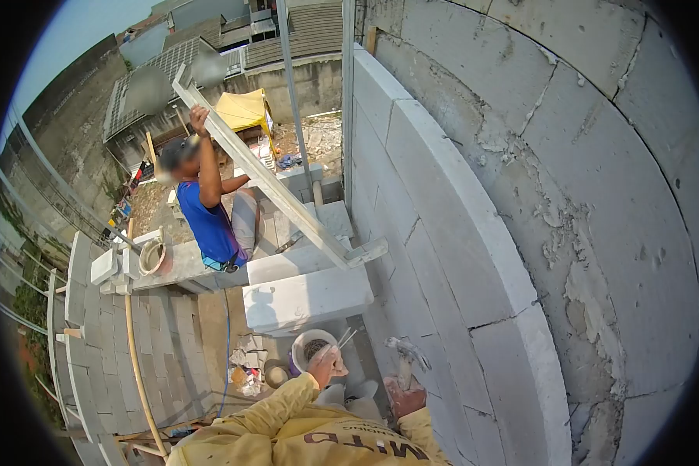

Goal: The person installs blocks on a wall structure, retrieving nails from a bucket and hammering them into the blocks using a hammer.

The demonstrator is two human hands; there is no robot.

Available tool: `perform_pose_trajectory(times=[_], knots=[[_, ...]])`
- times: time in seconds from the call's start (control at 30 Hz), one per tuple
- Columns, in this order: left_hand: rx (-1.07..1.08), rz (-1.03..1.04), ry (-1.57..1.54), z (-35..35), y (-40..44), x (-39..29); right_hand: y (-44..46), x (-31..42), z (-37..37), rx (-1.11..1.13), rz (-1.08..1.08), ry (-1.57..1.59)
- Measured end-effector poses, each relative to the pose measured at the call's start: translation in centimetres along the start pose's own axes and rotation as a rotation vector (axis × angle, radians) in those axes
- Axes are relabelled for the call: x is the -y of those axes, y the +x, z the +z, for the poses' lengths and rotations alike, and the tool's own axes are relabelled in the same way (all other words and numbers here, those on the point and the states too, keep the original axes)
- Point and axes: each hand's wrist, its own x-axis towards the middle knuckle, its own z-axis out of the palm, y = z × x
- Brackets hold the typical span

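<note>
My left hand [328, 365] is closed around a couple of thin metal pieces [348, 337] that stick out past its fingers, just beside a round bucket [312, 342] with dark contents. My right hand [405, 398], reddish and partly shaded, grips the handle of a hammer-like tool [408, 352] near the block wall [435, 311]. Ahead of me are large pale blocks [307, 299]. Another person in a blue shirt [206, 221] sits on the low wall and holds up a long, pale L-shaped bar [268, 182], whose lower end lies near the wall and the blocks.
A tall block wall [598, 194] curves along the right. On the low wall at left stand a mortar bucket [152, 256] and small blocks [105, 266]. Rubble [248, 361] and a blue hose [227, 349] lie below. Upright metal poles [293, 93] rise ahead.
</note>
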Motion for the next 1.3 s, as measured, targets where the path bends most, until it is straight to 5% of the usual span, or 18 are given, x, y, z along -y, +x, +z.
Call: perform_pose_trajectory(times=[0.13,0.23,0.4,0.5,0.67,0.77,0.83,0.93,1.07,1.17,1.3], knots=[[0.256,-0.173,0.068,6.6,-4.9,1.7,0.4,2.5,-1.0,0.133,0.41,0.427],[0.364,-0.131,0.32,9.3,-6.3,0.2,-0.2,-0.9,-1.4,0.149,0.274,0.431],[0.542,-0.049,0.408,9.3,-4.8,5.6,-0.6,-1.5,-4.3,0.228,0.358,0.388],[0.418,0.073,0.821,10.8,-5.3,3.9,-1.0,-2.5,-5.3,0.274,0.225,0.274],[0.446,0.062,0.629,12.2,-6.5,3.3,-1.1,-1.1,-7.3,0.425,0.285,0.08],[0.46,0.129,0.654,11.6,-6.2,5.3,-1.5,-1.0,-7.0,0.409,0.251,0.371],[0.452,0.133,0.584,11.5,-6.2,5.2,-1.9,-2.5,-6.8,0.328,0.222,0.206],[0.322,-0.119,0.263,11.4,-6.1,4.6,-1.5,-4.7,-7.1,0.239,0.218,0.107],[0.219,-0.154,0.444,9.4,-4.4,6.1,-0.2,-3.9,-9.1,0.223,0.367,0.055],[0.18,-0.131,0.577,8.4,-4.0,6.7,-0.1,-6.1,-9.6,0.147,0.227,0.072],[0.144,-0.134,0.634,8.2,-4.3,6.8,0.0,-4.4,-9.7,0.159,0.308,0.105]])
